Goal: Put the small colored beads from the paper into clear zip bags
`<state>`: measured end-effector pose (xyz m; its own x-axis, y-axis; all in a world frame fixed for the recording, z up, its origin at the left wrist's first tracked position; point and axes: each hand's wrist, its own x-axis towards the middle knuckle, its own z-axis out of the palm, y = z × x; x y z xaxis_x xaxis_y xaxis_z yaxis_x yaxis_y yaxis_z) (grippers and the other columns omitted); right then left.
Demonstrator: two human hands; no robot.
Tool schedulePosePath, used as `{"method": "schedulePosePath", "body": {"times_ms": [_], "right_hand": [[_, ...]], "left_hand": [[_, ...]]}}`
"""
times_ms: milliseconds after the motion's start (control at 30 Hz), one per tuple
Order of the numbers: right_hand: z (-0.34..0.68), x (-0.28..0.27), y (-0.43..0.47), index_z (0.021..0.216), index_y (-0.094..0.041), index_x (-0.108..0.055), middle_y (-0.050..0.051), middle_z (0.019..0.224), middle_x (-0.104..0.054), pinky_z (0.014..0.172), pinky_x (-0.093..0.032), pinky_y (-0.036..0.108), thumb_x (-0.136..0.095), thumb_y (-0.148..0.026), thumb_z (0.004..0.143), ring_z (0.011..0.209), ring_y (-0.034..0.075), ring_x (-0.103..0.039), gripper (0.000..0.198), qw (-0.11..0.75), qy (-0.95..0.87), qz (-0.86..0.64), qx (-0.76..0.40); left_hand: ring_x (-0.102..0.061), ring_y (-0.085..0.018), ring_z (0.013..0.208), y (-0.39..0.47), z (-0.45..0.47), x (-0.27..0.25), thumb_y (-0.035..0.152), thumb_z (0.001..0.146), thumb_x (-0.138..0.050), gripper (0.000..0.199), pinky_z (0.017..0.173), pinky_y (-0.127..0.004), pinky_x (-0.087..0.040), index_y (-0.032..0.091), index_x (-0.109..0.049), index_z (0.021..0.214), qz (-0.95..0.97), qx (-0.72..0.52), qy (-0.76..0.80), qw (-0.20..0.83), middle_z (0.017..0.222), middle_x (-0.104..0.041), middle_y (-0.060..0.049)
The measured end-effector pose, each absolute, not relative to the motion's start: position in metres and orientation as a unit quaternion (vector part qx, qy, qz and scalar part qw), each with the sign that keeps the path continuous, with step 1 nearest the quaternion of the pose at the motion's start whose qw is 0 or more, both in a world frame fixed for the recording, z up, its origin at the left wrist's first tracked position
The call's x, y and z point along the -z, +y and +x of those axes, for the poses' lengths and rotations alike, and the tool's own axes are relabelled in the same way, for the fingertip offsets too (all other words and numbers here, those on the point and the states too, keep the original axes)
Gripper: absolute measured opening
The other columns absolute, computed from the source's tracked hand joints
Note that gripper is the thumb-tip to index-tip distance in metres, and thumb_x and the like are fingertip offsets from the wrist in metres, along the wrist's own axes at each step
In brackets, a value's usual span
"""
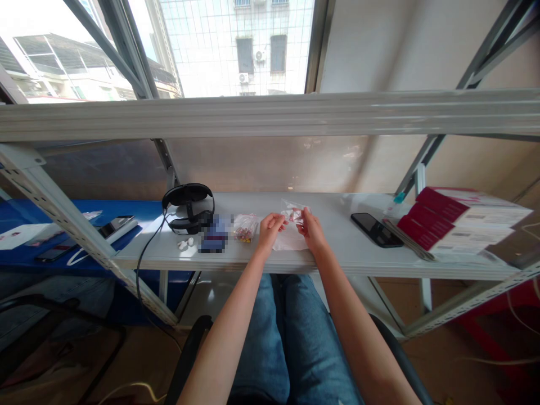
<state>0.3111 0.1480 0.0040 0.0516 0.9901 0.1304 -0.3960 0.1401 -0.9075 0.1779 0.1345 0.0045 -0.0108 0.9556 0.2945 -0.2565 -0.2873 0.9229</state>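
Observation:
A small clear plastic bag with reddish bits in it is held up between my two hands over the shelf table. My left hand pinches at its left side, thumb and fingers together. On the other side my right hand grips the bag with bent fingers. Below them lies a white sheet, partly covered by my hands. Just left of my left hand, a second clear bag lies on the table, holding small red and yellow pieces. What exactly the bits are is too small to tell.
Left along the grey table stand a black headset with a cable, white earbuds and a blurred blue item. To the right lie a black phone and stacked red-and-white boxes. A metal beam crosses above.

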Motion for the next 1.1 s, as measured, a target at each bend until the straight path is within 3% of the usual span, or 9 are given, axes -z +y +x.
{"method": "schedulePosePath", "body": {"times_ms": [267,433,633,800,1100], "right_hand": [[0.337,-0.003,0.149,0.087,-0.024,-0.059,-0.005,0.059,-0.051,0.034,-0.022,0.015,-0.051,-0.045,0.080,0.041,0.004,-0.030,0.023,0.737,-0.253,-0.174,-0.602],[0.327,-0.004,0.151,0.086,-0.021,-0.058,-0.007,0.051,-0.043,0.031,-0.015,0.016,-0.053,-0.048,0.077,0.036,0.004,-0.024,0.029,0.702,-0.286,-0.254,-0.601],[0.310,-0.001,0.150,0.063,-0.017,-0.053,-0.008,0.042,-0.030,0.033,-0.012,0.019,-0.054,-0.058,0.072,0.035,0.003,-0.020,0.042,0.643,-0.424,-0.371,-0.518],[0.304,0.003,0.150,0.050,-0.017,-0.044,-0.007,0.041,-0.028,0.036,-0.013,0.021,-0.050,-0.061,0.073,0.036,0.004,-0.020,0.049,0.599,-0.518,-0.393,-0.467],[0.301,0.002,0.147,0.047,-0.020,-0.034,-0.007,0.039,-0.025,0.036,-0.013,0.022,-0.049,-0.061,0.074,0.035,0.004,-0.018,0.051,0.572,-0.543,-0.402,-0.465]], "left_hand": [[-0.052,-0.008,0.056,0.133,0.177,-0.006,0.044,0.073,-0.057,0.029,0.056,-0.021,-0.038,0.016,-0.059,0.076,0.519,-0.602,0.353,0.493,0.069,-0.063,-0.002],[-0.053,-0.009,0.057,0.133,0.177,-0.005,0.045,0.073,-0.057,0.029,0.056,-0.021,-0.038,0.016,-0.059,0.075,0.528,-0.598,0.355,0.487,0.070,-0.063,-0.002],[-0.053,-0.010,0.056,0.133,0.178,-0.005,0.048,0.075,-0.053,0.033,0.055,-0.022,-0.039,0.016,-0.060,0.077,0.532,-0.594,0.362,0.482,0.070,-0.064,-0.003],[-0.055,-0.010,0.057,0.133,0.179,-0.005,0.041,0.072,-0.058,0.026,0.057,-0.022,-0.040,0.016,-0.060,0.076,0.523,-0.596,0.381,0.475,0.069,-0.064,-0.002],[-0.055,-0.010,0.057,0.138,0.178,-0.001,0.040,0.071,-0.059,0.023,0.058,-0.023,-0.041,0.017,-0.057,0.074,0.510,-0.633,0.376,0.445,0.069,-0.063,-0.002]]}}
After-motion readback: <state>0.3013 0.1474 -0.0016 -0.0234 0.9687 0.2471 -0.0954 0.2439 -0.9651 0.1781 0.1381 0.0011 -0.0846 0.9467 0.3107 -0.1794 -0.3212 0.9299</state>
